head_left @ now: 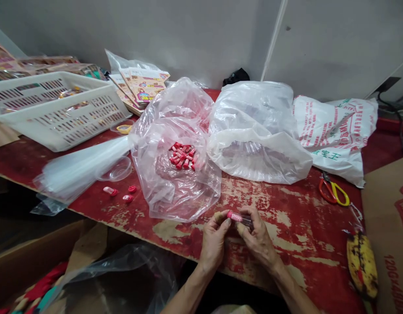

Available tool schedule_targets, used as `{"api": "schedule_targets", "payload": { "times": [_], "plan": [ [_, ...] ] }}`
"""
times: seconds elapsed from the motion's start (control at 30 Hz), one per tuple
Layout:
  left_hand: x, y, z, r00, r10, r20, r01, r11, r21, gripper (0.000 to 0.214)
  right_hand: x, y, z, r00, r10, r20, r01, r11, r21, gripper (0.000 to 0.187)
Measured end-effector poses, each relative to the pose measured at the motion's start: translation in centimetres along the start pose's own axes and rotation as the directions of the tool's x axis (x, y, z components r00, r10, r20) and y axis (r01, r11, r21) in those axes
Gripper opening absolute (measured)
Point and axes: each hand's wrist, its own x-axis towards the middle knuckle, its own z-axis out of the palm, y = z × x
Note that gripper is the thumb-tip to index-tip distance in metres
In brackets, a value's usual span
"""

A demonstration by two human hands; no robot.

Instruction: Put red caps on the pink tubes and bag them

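Both of my hands meet over the near edge of the worn red table point(286, 209). My left hand point(214, 237) pinches a small pink tube point(234, 216) at its left end. My right hand point(256, 235) pinches a small clear piece point(245, 221) against the tube's right end. Behind them lies an open clear plastic bag point(175, 174) holding several red and pink tubes point(182, 156). A loose pink tube point(110, 191) and two red caps point(129, 193) lie to the left on the table.
A white slatted basket point(57, 109) stands at the back left, with clear sleeves point(80, 168) and a clear lid point(118, 169) beside it. A big clear bag point(256, 131), a printed white bag point(335, 131), red-and-yellow scissors point(334, 190), a banana point(361, 264) and a cardboard box point(391, 226) fill the right.
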Motion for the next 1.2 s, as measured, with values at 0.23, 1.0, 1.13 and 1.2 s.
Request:
{"api": "schedule_targets", "payload": {
  "times": [0.23,1.0,1.13,1.2],
  "plan": [
    [-0.2,-0.6,0.5,0.997,-0.074,-0.003,0.074,0.997,0.003,0.033,-1.3,2.2,0.9,0.986,0.015,-0.167,-0.013,1.0,0.016,0.031],
    [1.6,-0.9,-3.0,0.804,0.564,0.186,-0.49,0.451,0.746,0.022,-0.3,3.8,-0.9,0.949,-0.312,-0.037,0.273,0.877,-0.395,0.043],
    [1.4,-0.8,-3.0,0.808,0.564,0.17,-0.482,0.468,0.741,0.023,-0.3,3.9,-0.8,0.941,-0.339,-0.015,0.305,0.865,-0.399,0.041],
    [1.3,-0.6,-2.9,0.812,0.559,0.17,-0.482,0.476,0.736,0.023,-0.4,4.4,-0.5,0.952,-0.307,0.003,0.286,0.885,-0.368,0.039]
  ]
}}
